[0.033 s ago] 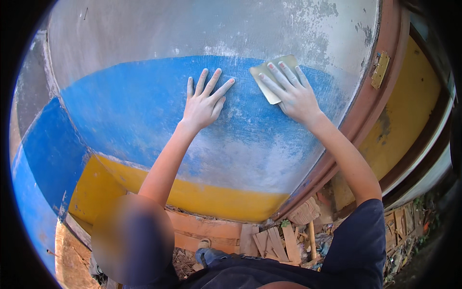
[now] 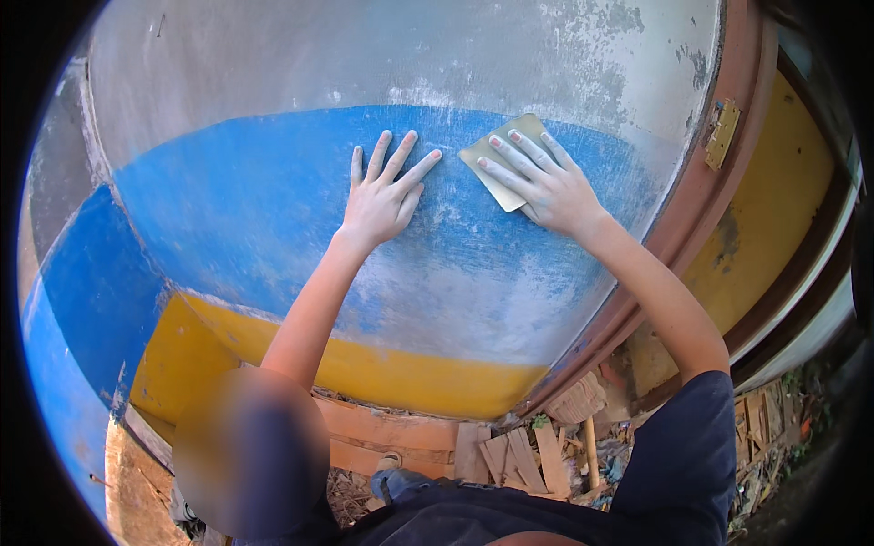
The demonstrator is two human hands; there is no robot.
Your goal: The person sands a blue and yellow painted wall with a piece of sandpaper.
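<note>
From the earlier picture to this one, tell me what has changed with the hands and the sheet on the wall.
Nothing has visibly changed. The left hand lies flat with fingers spread on the blue band of the wall, and the right hand presses the tan sanding sheet against the same band, both in the same spots as before.

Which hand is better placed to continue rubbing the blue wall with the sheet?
Probably the right hand: it presses the sandpaper sheet on the blue wall. The left hand lies flat, empty.
</note>
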